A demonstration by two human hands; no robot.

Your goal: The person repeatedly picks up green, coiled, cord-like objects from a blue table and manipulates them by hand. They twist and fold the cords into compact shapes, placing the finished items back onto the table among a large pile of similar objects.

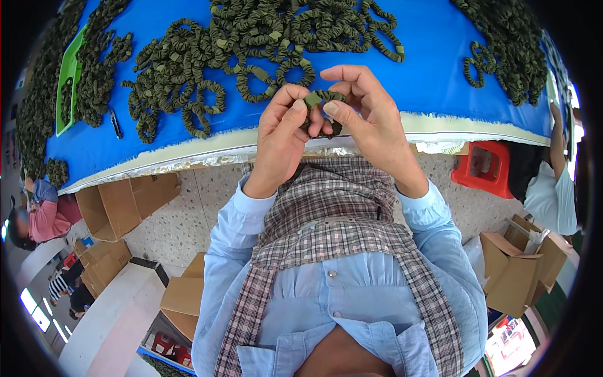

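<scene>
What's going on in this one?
A person holds a dark green gathered fabric ring in both hands, just off the near edge of a blue cloth. The left hand pinches it by a flat patch; the right hand has its thumb at the ring's other side. Many similar rings lie heaped on the cloth beyond, with a green tray at left.
</scene>
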